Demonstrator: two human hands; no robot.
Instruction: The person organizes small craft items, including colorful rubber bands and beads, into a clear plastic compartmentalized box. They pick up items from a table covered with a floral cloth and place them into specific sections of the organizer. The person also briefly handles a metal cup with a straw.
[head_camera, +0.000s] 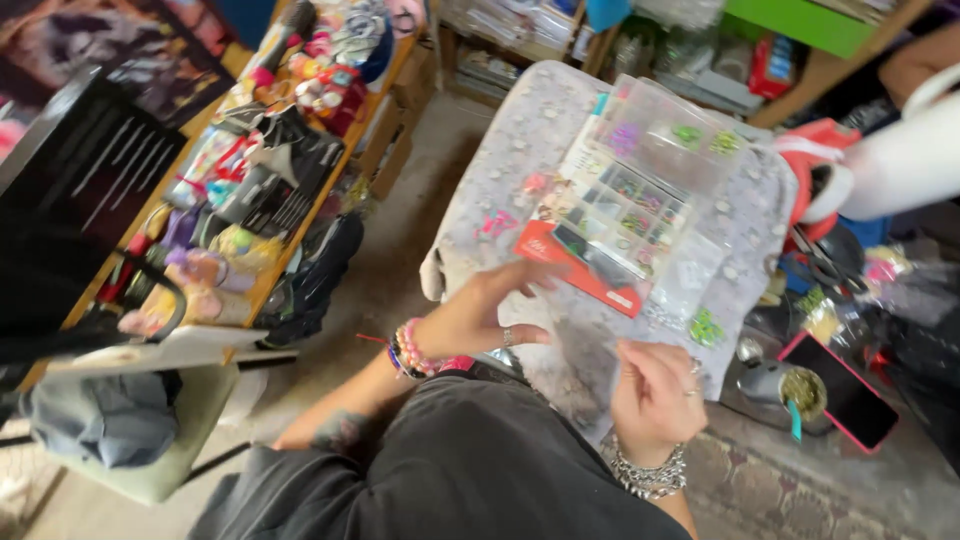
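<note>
1. The compartment box (625, 205) is clear, glossy plastic, and its raised lid (668, 130) is see-through.
2. The cover (520, 150) under it is soft matt cloth, grey and speckled.
3. The red card (580, 275) looks like smooth paperboard.
4. The left hand (480, 315) wears a beaded bracelet (408, 350) of shiny pink beads.
5. The right hand (655, 400) wears a bright metal chain bracelet (650, 475).
6. The phone (840, 390) has a glossy dark screen in a smooth red case.
</note>
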